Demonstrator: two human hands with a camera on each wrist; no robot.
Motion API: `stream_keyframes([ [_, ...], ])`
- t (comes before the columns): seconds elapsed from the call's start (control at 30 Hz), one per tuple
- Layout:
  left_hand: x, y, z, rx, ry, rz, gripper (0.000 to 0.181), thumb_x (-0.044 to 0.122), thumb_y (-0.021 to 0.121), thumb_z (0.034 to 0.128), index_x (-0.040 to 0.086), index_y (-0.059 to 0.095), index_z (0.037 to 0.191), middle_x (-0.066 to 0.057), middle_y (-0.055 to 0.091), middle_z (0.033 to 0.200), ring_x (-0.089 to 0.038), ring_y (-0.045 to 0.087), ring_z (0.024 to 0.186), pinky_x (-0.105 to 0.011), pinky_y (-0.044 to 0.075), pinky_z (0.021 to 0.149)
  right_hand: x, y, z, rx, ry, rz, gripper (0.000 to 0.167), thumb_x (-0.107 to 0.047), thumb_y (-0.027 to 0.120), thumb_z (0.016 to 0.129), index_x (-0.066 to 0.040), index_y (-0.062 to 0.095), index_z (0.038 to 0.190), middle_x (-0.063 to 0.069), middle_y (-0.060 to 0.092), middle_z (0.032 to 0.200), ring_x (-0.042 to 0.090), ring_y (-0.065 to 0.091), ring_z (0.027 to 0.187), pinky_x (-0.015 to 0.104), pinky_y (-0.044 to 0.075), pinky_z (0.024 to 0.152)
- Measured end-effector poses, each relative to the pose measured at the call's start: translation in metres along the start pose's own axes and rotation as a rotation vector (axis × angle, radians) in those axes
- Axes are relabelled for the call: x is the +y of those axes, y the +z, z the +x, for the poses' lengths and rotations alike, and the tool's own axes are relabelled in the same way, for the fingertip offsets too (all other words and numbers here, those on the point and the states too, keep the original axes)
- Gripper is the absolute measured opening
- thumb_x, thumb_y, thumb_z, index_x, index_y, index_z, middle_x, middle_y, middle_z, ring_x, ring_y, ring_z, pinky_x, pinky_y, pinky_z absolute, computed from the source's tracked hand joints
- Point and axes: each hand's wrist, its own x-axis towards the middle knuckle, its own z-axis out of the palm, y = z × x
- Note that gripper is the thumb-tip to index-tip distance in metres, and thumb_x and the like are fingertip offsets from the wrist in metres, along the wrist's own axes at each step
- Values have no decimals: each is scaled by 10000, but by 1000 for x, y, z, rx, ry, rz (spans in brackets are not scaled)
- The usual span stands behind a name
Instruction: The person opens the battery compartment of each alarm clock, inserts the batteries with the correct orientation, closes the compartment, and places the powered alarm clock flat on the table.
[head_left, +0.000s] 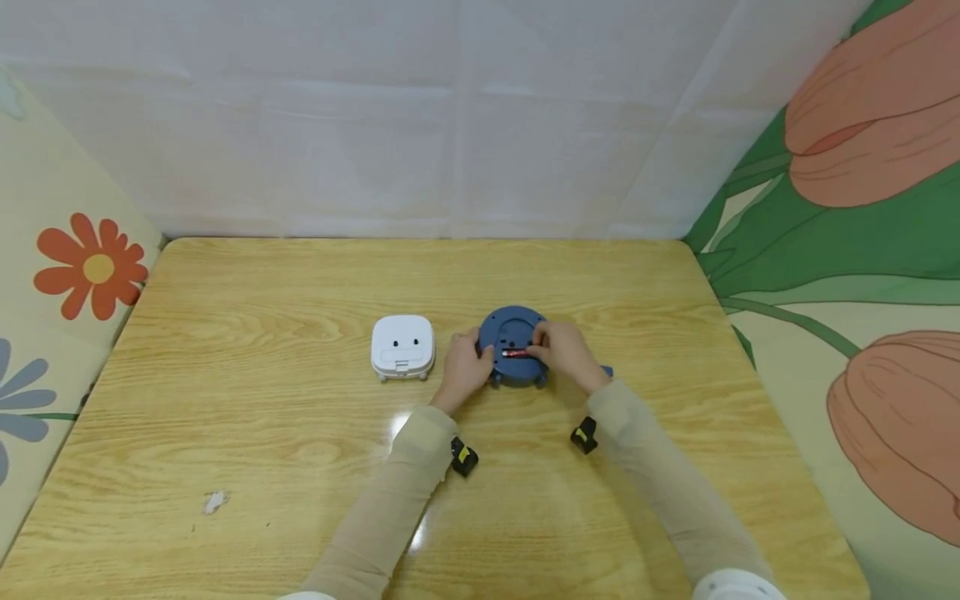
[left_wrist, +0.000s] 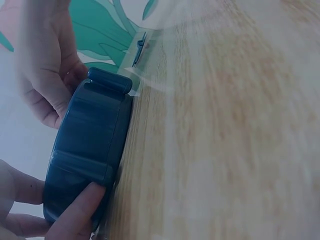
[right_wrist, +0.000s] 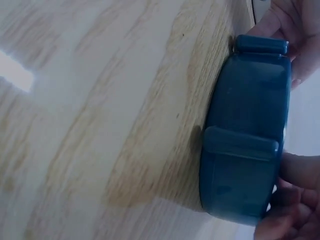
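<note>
A round blue clock-like device (head_left: 512, 318) lies with its back up on the table, two stubby feet toward the person. A red battery (head_left: 515, 353) shows in the slot in its back. My left hand (head_left: 463, 367) grips the device's left rim; the thumb presses on its side in the left wrist view. At the battery's right end, my right hand (head_left: 564, 354) pinches with thumb and fingers, which partly hide that end. The blue casing (right_wrist: 245, 95) fills the right side of the right wrist view, a hand at either end.
Left of the hands lies a white rounded-square device (head_left: 402, 340) with two dark knobs and small feet. A small blue piece (head_left: 607, 370), partly covered by the right wrist, lies on the wooden table (head_left: 300, 450). A white cloth backdrop (head_left: 360, 150) hangs behind the table's far edge.
</note>
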Motion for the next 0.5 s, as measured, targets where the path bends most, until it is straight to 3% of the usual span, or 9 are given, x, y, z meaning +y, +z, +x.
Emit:
stream_keyframes([
  [0.2, 1, 1, 0, -13, -17, -2, 411, 127, 531, 894, -106, 492, 1231, -289, 524, 1114, -337, 492, 1027, -441, 431, 862, 5, -2, 2, 3, 57, 46, 300, -145, 721, 777, -74, 461, 646, 14, 431, 576, 138, 400, 514, 248, 323, 490],
  [0.5, 0, 2, 0, -4, -19, -17, 405, 113, 523, 898, -109, 486, 1234, -308, 506, 1127, -360, 477, 1058, -456, 418, 884, 2, 0, 5, -21, 77, -12, 344, -159, 729, 773, -86, 425, 630, 9, 388, 557, 150, 383, 518, 257, 315, 511],
])
